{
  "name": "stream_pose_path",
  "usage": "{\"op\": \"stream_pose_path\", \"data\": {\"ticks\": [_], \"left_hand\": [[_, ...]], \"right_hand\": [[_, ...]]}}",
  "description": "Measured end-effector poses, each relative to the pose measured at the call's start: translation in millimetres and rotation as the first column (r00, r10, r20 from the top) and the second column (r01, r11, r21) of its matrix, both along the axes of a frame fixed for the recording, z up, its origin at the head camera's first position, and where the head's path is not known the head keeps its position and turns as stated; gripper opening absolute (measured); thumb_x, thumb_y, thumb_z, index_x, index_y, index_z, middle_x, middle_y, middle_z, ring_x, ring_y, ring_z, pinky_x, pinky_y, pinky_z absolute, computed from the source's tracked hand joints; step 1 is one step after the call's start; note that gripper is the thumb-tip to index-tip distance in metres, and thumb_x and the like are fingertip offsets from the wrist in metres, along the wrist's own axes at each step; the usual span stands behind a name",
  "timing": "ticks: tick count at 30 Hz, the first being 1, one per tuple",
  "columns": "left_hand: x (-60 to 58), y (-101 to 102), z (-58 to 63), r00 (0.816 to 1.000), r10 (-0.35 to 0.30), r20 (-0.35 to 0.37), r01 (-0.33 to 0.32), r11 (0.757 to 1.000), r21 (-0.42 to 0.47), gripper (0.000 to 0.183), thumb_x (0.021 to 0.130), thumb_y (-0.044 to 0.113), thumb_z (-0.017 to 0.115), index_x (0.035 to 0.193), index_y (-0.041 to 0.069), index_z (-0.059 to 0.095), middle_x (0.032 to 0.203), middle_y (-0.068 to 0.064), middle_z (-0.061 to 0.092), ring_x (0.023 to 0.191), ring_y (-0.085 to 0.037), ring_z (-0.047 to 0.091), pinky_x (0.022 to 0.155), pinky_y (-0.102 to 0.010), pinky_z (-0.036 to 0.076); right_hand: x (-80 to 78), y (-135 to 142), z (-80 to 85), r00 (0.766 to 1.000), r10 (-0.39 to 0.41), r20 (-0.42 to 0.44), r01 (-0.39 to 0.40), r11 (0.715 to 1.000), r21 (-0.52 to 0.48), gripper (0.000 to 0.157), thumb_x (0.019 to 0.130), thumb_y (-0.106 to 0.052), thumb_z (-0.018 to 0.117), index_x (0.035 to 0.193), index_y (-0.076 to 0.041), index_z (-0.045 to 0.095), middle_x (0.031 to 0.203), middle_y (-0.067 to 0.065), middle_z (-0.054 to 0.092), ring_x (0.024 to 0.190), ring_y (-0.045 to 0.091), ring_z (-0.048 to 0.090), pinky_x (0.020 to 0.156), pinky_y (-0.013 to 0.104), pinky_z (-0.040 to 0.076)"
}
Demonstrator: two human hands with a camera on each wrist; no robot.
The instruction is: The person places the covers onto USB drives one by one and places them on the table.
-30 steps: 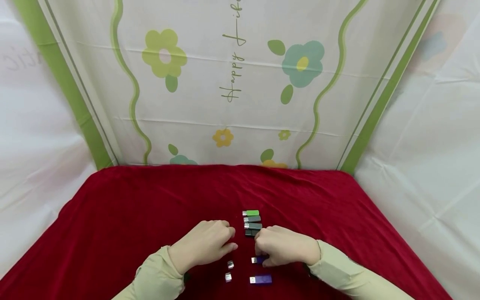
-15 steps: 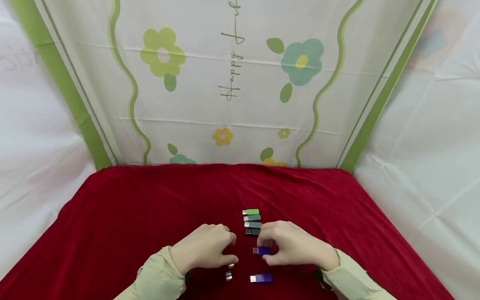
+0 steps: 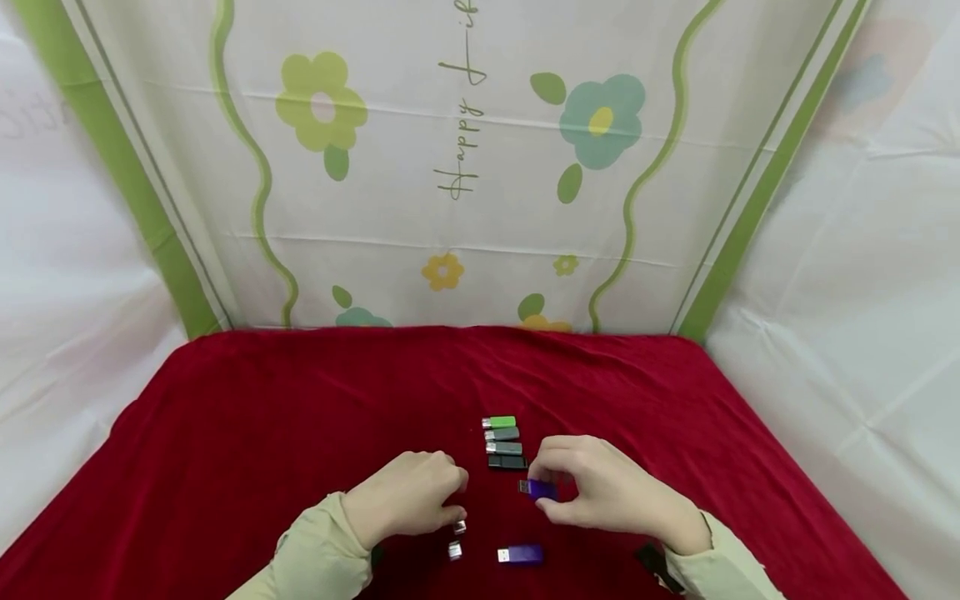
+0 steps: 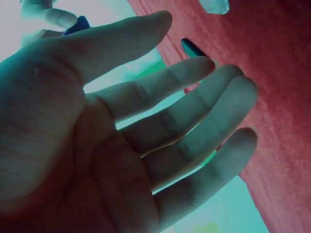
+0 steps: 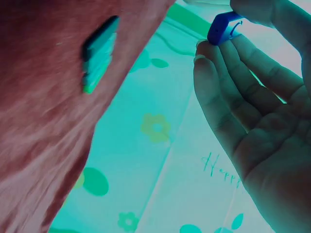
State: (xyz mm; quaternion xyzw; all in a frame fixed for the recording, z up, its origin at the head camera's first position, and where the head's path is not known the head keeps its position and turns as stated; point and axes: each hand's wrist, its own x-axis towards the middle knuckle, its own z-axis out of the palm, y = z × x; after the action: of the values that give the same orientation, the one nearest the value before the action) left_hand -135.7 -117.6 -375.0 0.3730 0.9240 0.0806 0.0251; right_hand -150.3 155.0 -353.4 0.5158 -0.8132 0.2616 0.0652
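My right hand (image 3: pixel 600 487) pinches a purple USB stick (image 3: pixel 542 490) between thumb and fingers, its uncapped metal plug pointing left. The stick's blue-looking end (image 5: pixel 219 30) also shows in the right wrist view. My left hand (image 3: pixel 408 493) holds nothing; its fingers (image 4: pixel 194 131) are spread and slightly bent in the left wrist view. Below its thumb lie two small silver caps, the upper cap (image 3: pixel 460 527) close to the thumb tip and the lower cap (image 3: pixel 454 550) just under it. A second purple USB stick (image 3: pixel 523 555), also uncapped, lies on the cloth to their right.
Beyond the hands, USB sticks lie in a column: a green one (image 3: pixel 501 422), a grey one (image 3: pixel 502 434), another grey one (image 3: pixel 504 448) and a black one (image 3: pixel 506 462). Red cloth (image 3: pixel 300 400) covers the table, and a patterned curtain (image 3: pixel 390 167) stands behind it.
My right hand has lifted the purple USB stick and shifted it right and slightly away from me, uncovering the black stick. My left hand has barely moved.
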Motion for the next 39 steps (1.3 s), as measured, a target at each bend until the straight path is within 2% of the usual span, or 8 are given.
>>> {"op": "stream_pose_path", "data": {"ticks": [3,7,13,24,31,39], "left_hand": [[-0.7,-2.2,-1.2,1.0,0.001,-0.024,-0.001,1.0,-0.003,0.016,0.078,0.023,0.082,0.077,0.016,0.068,0.071,0.009,0.055,0.061,-0.004,0.049,0.053,-0.026,0.045],[0.0,-3.0,-0.3,1.0,-0.003,-0.022,0.003,1.0,0.0,0.023,0.075,0.023,0.084,0.071,0.018,0.062,0.066,0.011,0.048,0.057,-0.004,0.042,0.05,-0.025,0.041],[3.1,-1.0,1.2,1.0,-0.017,-0.007,0.017,1.0,-0.011,0.022,0.075,0.026,0.086,0.074,0.017,0.066,0.068,0.011,0.052,0.059,-0.004,0.046,0.052,-0.026,0.043],[7.5,10.2,-2.2,0.994,-0.074,-0.084,0.071,0.996,-0.049,0.031,0.072,0.021,0.085,0.062,0.021,0.056,0.06,0.014,0.044,0.054,-0.002,0.04,0.048,-0.022,0.037],[9.0,12.1,-5.1,0.994,-0.077,-0.078,0.074,0.997,-0.039,0.035,0.07,0.016,0.085,0.059,0.023,0.052,0.059,0.015,0.045,0.054,-0.001,0.041,0.048,-0.021,0.037],[9.3,13.3,-7.5,0.995,-0.078,-0.054,0.076,0.996,-0.047,0.03,0.072,0.016,0.086,0.063,0.023,0.058,0.062,0.015,0.049,0.056,0.0,0.043,0.049,-0.02,0.038]], "right_hand": [[0.6,6.7,-1.9,1.0,-0.024,0.008,0.024,1.0,0.002,0.023,0.077,-0.008,0.077,0.09,-0.024,0.066,0.086,-0.019,0.055,0.069,0.0,0.051,0.061,0.015,0.045],[2.0,14.5,-4.6,0.999,-0.039,0.02,0.039,0.999,-0.006,0.024,0.078,-0.007,0.077,0.091,-0.024,0.066,0.087,-0.019,0.055,0.069,0.001,0.053,0.06,0.018,0.047],[1.8,20.9,-5.9,1.0,-0.015,-0.013,0.015,0.999,-0.045,0.028,0.076,-0.004,0.078,0.092,-0.024,0.066,0.088,-0.017,0.056,0.07,-0.002,0.052,0.063,0.011,0.043],[0.5,26.6,-10.6,0.998,-0.024,-0.061,0.021,0.998,-0.057,0.03,0.074,-0.003,0.079,0.091,-0.023,0.065,0.087,-0.017,0.055,0.07,-0.002,0.052,0.064,0.011,0.042],[0.8,24.4,-10.0,0.997,-0.032,-0.077,0.028,0.999,-0.047,0.029,0.074,-0.004,0.079,0.09,-0.024,0.065,0.087,-0.017,0.055,0.071,-0.004,0.051,0.065,0.008,0.041],[3.0,22.1,-8.2,0.997,-0.051,-0.053,0.049,0.998,-0.025,0.027,0.076,-0.006,0.079,0.09,-0.024,0.065,0.087,-0.018,0.055,0.07,-0.003,0.052,0.065,0.009,0.042]]}}
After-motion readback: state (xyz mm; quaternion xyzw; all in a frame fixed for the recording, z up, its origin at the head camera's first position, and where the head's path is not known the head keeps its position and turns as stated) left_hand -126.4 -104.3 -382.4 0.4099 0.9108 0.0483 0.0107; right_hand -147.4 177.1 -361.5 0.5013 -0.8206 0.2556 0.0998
